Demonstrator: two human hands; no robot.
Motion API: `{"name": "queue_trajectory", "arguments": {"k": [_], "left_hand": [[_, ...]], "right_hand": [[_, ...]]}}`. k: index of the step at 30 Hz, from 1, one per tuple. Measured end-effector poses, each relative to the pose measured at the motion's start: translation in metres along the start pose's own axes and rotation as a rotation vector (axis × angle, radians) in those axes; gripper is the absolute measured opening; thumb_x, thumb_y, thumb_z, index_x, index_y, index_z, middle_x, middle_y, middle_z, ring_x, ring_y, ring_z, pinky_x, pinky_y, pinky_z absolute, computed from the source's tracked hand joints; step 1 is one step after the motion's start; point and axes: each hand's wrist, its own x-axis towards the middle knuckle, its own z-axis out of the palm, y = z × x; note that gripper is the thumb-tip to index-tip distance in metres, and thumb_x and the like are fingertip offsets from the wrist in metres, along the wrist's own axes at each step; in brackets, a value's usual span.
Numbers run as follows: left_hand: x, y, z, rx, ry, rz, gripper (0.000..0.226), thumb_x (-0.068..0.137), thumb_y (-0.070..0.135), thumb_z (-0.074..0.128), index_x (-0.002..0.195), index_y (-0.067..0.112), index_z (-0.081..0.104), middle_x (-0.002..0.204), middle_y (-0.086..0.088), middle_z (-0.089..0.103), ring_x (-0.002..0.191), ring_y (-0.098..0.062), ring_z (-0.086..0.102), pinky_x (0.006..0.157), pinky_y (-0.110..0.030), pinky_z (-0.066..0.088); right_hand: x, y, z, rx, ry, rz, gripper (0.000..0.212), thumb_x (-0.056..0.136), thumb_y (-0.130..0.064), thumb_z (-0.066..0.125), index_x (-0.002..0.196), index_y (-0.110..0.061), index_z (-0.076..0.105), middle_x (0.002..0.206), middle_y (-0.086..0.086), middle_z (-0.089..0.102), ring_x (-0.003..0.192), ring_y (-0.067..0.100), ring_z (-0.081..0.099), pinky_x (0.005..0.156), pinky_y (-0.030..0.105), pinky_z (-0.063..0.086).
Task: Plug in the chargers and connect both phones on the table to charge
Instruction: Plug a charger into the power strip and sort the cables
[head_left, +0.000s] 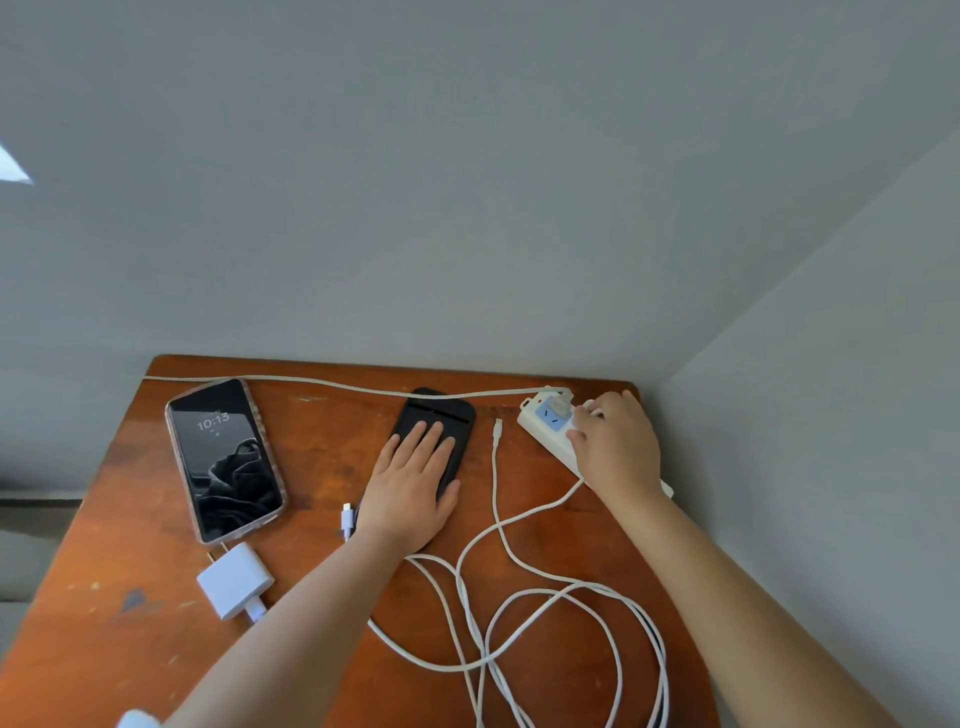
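Note:
A phone with a lit screen (224, 457) lies at the left of the wooden table (322, 597). A black phone (434, 415) lies in the middle, and my left hand (410, 483) rests flat on it with fingers spread. My right hand (615, 441) is on the white power strip (545, 418) at the back right, fingers closed around a white charger plug that is mostly hidden. A second white charger brick (235, 579) lies loose in front of the lit phone. White cables (519, 623) loop over the near right part of the table; one free connector (497, 423) lies beside the strip, another (347, 517) beside my left wrist.
The table stands in a corner between two grey walls. The power strip's own cord (311, 383) runs along the back edge to the left. A small white object (137, 719) shows at the bottom left edge.

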Motion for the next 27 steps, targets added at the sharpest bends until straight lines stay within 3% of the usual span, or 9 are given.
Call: {"name": "queue_trajectory", "arguments": {"k": [3, 9, 18, 23, 27], "left_hand": [[0.002, -0.002, -0.001, -0.01, 0.015, -0.016, 0.055, 0.094, 0.046, 0.025, 0.143, 0.024, 0.013, 0.155, 0.001, 0.01, 0.143, -0.016, -0.002, 0.107, -0.029, -0.015], [0.0, -0.003, 0.002, -0.018, 0.013, -0.011, 0.055, 0.094, 0.046, 0.027, 0.143, 0.023, 0.015, 0.155, 0.001, 0.011, 0.143, -0.016, -0.001, 0.107, -0.029, -0.015], [-0.002, 0.0, -0.001, -0.007, -0.015, -0.01, 0.055, 0.094, 0.044, 0.027, 0.143, 0.022, 0.014, 0.155, 0.0, 0.011, 0.143, -0.017, -0.001, 0.108, -0.03, -0.013], [0.005, -0.012, -0.025, -0.028, -0.133, 0.069, 0.049, 0.097, 0.034, 0.029, 0.142, 0.015, 0.021, 0.154, -0.005, 0.016, 0.143, -0.019, 0.007, 0.115, -0.032, 0.005], [-0.011, -0.034, -0.044, -0.046, -0.131, 0.131, 0.047, 0.096, 0.029, 0.034, 0.14, 0.016, 0.026, 0.154, -0.005, 0.018, 0.143, -0.019, 0.007, 0.115, -0.034, 0.008]], "right_hand": [[0.015, 0.002, -0.008, -0.004, -0.024, -0.036, 0.036, 0.097, -0.03, 0.048, 0.127, -0.011, 0.054, 0.129, 0.008, 0.053, 0.123, 0.021, 0.044, 0.111, 0.028, 0.03], [0.004, -0.004, -0.003, 0.0, -0.007, -0.014, 0.038, 0.098, -0.027, 0.047, 0.132, -0.011, 0.049, 0.13, 0.006, 0.051, 0.122, 0.017, 0.041, 0.09, 0.022, 0.047], [0.003, -0.006, -0.008, 0.01, 0.014, 0.01, 0.037, 0.096, -0.025, 0.051, 0.129, -0.009, 0.051, 0.127, 0.007, 0.052, 0.119, 0.017, 0.045, 0.085, 0.022, 0.05], [0.003, -0.008, -0.008, 0.008, 0.031, 0.037, 0.036, 0.096, -0.023, 0.051, 0.126, -0.004, 0.054, 0.125, 0.011, 0.055, 0.115, 0.021, 0.05, 0.083, 0.028, 0.051], [-0.001, -0.012, -0.007, 0.059, 0.059, 0.062, 0.035, 0.096, -0.025, 0.048, 0.122, -0.002, 0.056, 0.121, 0.014, 0.057, 0.111, 0.024, 0.053, 0.082, 0.028, 0.05]]}}
